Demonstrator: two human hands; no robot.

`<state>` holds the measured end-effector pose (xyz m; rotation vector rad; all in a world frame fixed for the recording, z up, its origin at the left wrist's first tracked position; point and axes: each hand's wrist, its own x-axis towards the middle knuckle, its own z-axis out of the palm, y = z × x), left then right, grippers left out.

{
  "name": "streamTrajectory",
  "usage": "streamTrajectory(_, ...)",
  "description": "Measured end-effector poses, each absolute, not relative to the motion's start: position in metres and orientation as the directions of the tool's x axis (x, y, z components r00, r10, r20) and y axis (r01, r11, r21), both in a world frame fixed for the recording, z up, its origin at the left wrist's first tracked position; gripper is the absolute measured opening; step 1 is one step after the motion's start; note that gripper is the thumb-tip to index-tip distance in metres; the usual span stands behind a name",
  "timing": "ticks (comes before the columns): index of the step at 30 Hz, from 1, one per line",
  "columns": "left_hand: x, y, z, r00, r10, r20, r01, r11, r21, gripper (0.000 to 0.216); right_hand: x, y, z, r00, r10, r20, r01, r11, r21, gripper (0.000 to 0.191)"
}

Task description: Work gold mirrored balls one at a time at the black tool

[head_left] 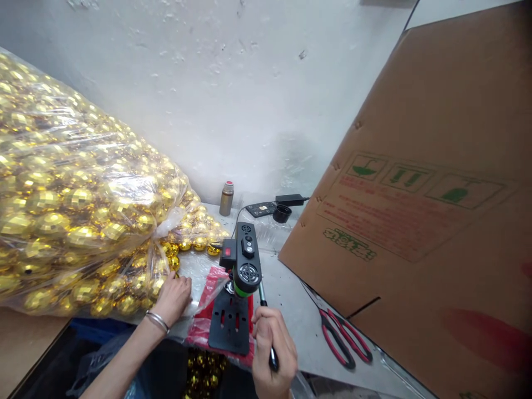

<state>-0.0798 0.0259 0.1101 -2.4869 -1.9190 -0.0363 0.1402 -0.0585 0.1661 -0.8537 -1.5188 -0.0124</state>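
My right hand (pixel 274 349) is wrapped round the black-gripped lever (pixel 262 296) of a small black drill-press-like machine (pixel 248 260). The machine has a slotted black base plate (pixel 229 324), with a green ring under its head. My left hand (pixel 175 296), with a silver bangle (pixel 158 321) on the wrist, is closed with its fingers curled at the edge of the gold faceted balls (pixel 173 262). Its fingertips are turned away, so whatever they hold is hidden. Beside that hand bulges a large clear plastic bag (pixel 83 199) full of the same gold balls.
Red plastic (pixel 203 327) lies under the machine. Red-and-black scissors (pixel 344 338) rest at the right, by a big cardboard box (pixel 415 221). Behind stand a small bottle (pixel 226 198), a black ring-shaped cup (pixel 282 214) and a black power adapter (pixel 290 199). More gold balls (pixel 203 374) show below the table edge.
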Motion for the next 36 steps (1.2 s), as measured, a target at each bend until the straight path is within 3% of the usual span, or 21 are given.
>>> streamTrajectory(4,-0.077,0.015,0.107,0.276,0.961,-0.020,0.961,-0.276,-0.007,0.027,0.140,-0.058,0.164,0.111,0.493,0.863,0.502,0.722,-0.477,0.028)
streamTrajectory(9,-0.071,0.014,0.115,0.293,0.956,0.010,0.955,-0.293,0.051,0.036,0.142,-0.060,0.164,0.092,0.491,0.866,0.508,0.725,-0.465,0.029)
streamTrajectory(11,-0.069,0.015,0.119,0.294,0.952,0.087,0.920,-0.306,0.245,0.039,0.142,-0.060,0.164,0.096,0.491,0.866,0.510,0.722,-0.467,0.029)
streamTrajectory(13,-0.065,0.014,0.121,0.218,0.966,0.139,0.726,-0.256,0.639,0.039,0.141,-0.060,0.164,0.110,0.494,0.862,0.510,0.716,-0.476,0.029)
streamTrajectory(15,-0.060,0.009,0.121,0.105,0.994,0.027,0.271,-0.055,0.961,0.041,0.141,-0.060,0.164,0.122,0.496,0.859,0.506,0.714,-0.484,0.029)
streamTrajectory(16,-0.057,0.006,0.120,0.077,0.993,-0.090,0.026,0.088,0.996,0.041,0.141,-0.059,0.165,0.128,0.500,0.857,0.503,0.712,-0.490,0.029)
streamTrajectory(19,-0.048,-0.010,0.113,0.104,0.912,-0.396,-0.496,0.393,0.774,0.036,0.140,-0.060,0.169,0.144,0.516,0.845,0.490,0.704,-0.513,0.030)
streamTrajectory(22,-0.039,-0.028,0.102,0.138,0.857,-0.496,-0.663,0.452,0.597,0.022,0.138,-0.061,0.177,0.174,0.543,0.821,0.469,0.688,-0.554,0.030)
streamTrajectory(29,-0.018,-0.041,0.082,0.034,0.813,-0.581,-0.617,0.475,0.628,0.021,0.139,-0.058,0.195,0.203,0.616,0.761,0.435,0.640,-0.633,0.030)
streamTrajectory(36,-0.014,-0.030,0.072,0.011,0.914,-0.405,-0.492,0.357,0.794,0.047,0.140,-0.059,0.198,0.172,0.609,0.775,0.449,0.652,-0.612,0.029)
